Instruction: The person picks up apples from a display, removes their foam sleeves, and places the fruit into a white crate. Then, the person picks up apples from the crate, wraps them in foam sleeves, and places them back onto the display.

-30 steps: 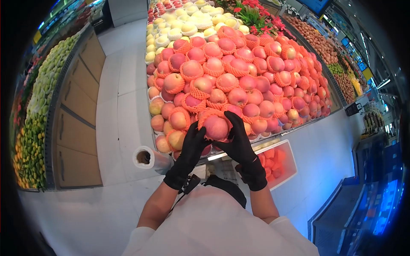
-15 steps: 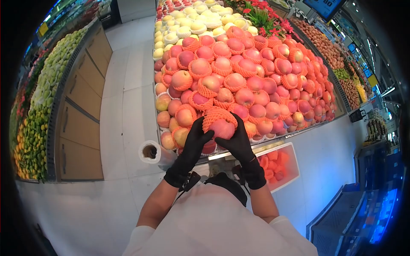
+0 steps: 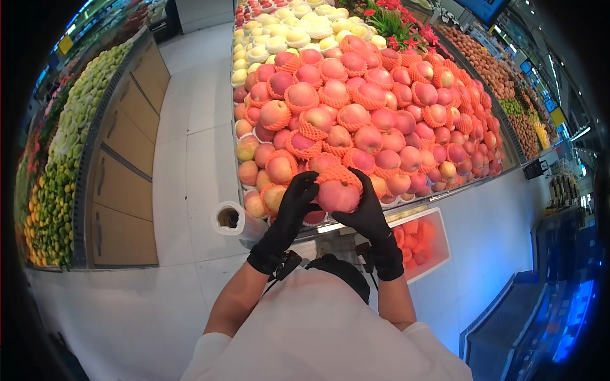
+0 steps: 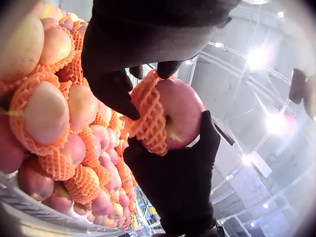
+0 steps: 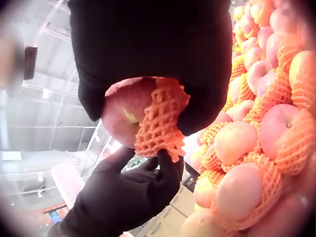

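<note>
A red apple [image 3: 338, 197], partly wrapped in an orange foam net [image 4: 149, 116], is held up over the near edge of the apple pile. My black-gloved right hand [image 3: 370, 214] grips the apple from the right, thumb and fingers on opposite sides. On the other side, my gloved left hand [image 3: 296, 202] has bent fingers at the net, pinching its edge in the right wrist view. The apple's stem end [image 5: 131, 117] is bare, while the net covers the side towards the pile. Many netted apples [image 3: 381, 136] lie stacked just beyond both hands.
A white box [image 3: 435, 244] with orange nets stands right of the stand's front edge. Left of my hands is a roll of clear bags [image 3: 238, 219]. Pale yellow fruit [image 3: 298, 35] fills the far stand. Wooden cabinets [image 3: 124, 152] border the left aisle.
The apple has turned in the hands, with the net now towards the pile. My left fingers have shifted from round the apple to the net's left edge.
</note>
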A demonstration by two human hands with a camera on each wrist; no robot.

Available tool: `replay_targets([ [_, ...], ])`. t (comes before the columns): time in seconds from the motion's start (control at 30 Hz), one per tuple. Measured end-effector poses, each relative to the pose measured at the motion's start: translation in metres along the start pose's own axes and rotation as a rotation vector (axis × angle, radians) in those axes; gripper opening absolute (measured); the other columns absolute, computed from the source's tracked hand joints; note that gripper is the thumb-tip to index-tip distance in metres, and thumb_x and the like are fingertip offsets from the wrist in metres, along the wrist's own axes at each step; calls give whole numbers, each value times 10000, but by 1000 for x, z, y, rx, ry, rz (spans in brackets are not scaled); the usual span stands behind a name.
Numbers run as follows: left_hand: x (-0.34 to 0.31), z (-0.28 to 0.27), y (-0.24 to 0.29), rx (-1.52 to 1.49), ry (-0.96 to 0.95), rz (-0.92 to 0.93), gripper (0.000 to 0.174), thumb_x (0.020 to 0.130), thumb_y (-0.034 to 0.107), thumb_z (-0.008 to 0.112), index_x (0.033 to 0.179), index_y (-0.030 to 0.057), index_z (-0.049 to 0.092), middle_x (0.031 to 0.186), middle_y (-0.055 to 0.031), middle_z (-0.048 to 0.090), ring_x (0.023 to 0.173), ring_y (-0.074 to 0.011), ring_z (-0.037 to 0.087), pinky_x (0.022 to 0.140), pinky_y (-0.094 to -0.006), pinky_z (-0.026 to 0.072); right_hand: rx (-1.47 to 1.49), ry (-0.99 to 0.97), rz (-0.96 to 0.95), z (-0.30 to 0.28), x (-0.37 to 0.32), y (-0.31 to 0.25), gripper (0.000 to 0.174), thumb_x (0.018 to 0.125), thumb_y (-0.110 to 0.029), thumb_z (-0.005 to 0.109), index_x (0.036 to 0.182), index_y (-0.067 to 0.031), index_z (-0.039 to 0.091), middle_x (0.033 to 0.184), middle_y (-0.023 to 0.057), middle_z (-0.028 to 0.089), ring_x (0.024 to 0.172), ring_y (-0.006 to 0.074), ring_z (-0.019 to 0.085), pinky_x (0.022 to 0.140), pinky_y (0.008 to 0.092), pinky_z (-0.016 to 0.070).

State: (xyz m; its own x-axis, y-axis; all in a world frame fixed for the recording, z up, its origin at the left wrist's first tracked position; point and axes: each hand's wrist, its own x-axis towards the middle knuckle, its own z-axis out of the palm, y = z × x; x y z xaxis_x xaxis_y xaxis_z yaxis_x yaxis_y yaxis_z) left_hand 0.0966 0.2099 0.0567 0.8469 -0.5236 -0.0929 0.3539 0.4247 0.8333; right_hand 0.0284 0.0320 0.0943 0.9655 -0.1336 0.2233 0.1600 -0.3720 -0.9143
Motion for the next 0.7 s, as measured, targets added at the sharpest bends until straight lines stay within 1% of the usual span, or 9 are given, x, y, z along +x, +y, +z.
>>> replay_targets([
  [0.1, -3, 2, -1, 71, -5, -74, 395, 999, 273, 533, 1337, 83, 463, 1133, -43, 528, 1045, -171, 567, 830, -335, 542, -73, -119, -22, -11, 0, -4, 982, 644, -178, 875, 1446, -34, 328, 1406, 151, 448, 1301, 250, 446, 1087, 411, 391],
  [0.2, 0, 1, 2, 58, 3, -108, 412, 1006, 303, 518, 1346, 79, 454, 1117, -39, 524, 1027, -169, 570, 817, -334, 541, -108, -126, -44, -12, -1, -4, 986, 644, -181, 880, 1448, -49, 325, 1410, 143, 434, 1287, 248, 454, 1061, 397, 413],
  [0.3, 5, -6, -6, -76, 63, -121, 440, 958, 222, 605, 1335, 44, 465, 1116, -72, 533, 1010, -180, 581, 804, -338, 541, 53, -44, 37, -7, -5, -13, 930, 675, -137, 860, 1439, -65, 335, 1394, 128, 429, 1246, 232, 477, 1002, 377, 451],
  [0.37, 13, -24, -29, 243, 56, 73, 491, 893, 128, 667, 1333, 22, 476, 1117, -101, 539, 1005, -194, 590, 802, -332, 538, 87, 17, -27, -1, -5, 10, 856, 692, -109, 833, 1407, -66, 366, 1340, 126, 452, 1213, 246, 494, 981, 398, 464],
  [0.4, 13, -25, -30, 340, 66, 135, 517, 862, 86, 689, 1329, 11, 482, 1115, -113, 541, 1005, -204, 593, 803, -330, 536, 105, 50, -60, 2, -3, 14, 819, 700, -94, 820, 1391, -67, 381, 1313, 124, 463, 1196, 253, 503, 970, 409, 471],
  [0.47, 12, -21, -27, 471, 112, 222, 569, 800, 10, 725, 1320, -10, 494, 1109, -137, 542, 1008, -224, 597, 806, -326, 531, 91, 32, -58, 6, 0, 14, 801, 712, -63, 800, 1391, -61, 375, 1313, 126, 455, 1194, 263, 504, 969, 405, 468],
  [0.53, 13, -21, -26, 695, 164, 377, 524, 807, 9, 711, 1291, -19, 511, 1069, -129, 525, 980, -230, 594, 767, -323, 532, 19, 34, -79, 13, 3, 13, 806, 712, -62, 802, 1391, -53, 368, 1318, 137, 445, 1203, 284, 498, 976, 412, 460],
  [0.6, 15, -28, -33, 1076, 200, 636, 394, 883, 79, 657, 1244, -17, 532, 997, -90, 492, 920, -217, 582, 684, -322, 537, -109, 57, -120, 20, 4, 12, 833, 702, -90, 826, 1392, -43, 361, 1326, 157, 433, 1223, 315, 483, 990, 428, 447],
  [0.7, 20, -28, -38, 917, 159, 564, 485, 785, -12, 710, 1240, -22, 543, 1012, -126, 481, 893, -261, 567, 703, -346, 524, -231, 215, -115, 39, 2, 1, 876, 675, -140, 863, 1381, -14, 359, 1327, 201, 424, 1238, 366, 456, 1013, 454, 420],
])
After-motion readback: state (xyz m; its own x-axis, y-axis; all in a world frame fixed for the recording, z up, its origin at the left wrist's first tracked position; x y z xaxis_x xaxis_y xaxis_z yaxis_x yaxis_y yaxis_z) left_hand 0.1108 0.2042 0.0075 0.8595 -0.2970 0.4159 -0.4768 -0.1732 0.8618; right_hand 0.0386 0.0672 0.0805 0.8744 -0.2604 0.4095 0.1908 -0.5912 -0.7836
